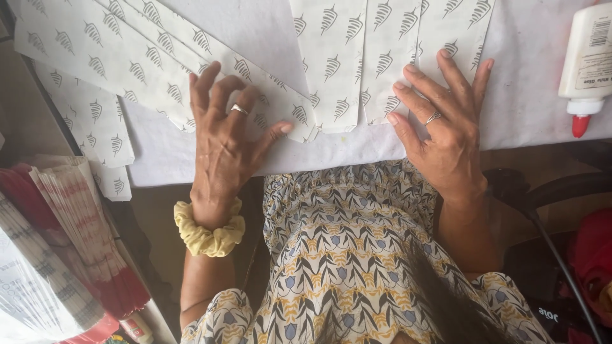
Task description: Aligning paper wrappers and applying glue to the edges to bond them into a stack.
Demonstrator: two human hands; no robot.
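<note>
Fingers spread and lightly curled, the left hand presses a long white paper strip printed with grey leaf marks at centre frame; the right hand, fingers splayed flat, rests on the upright white printed paper panels at upper centre. A white glue bottle with a red nozzle lies capped at the upper right edge on the white table sheet, its contents unseen, well apart from both hands.
</note>
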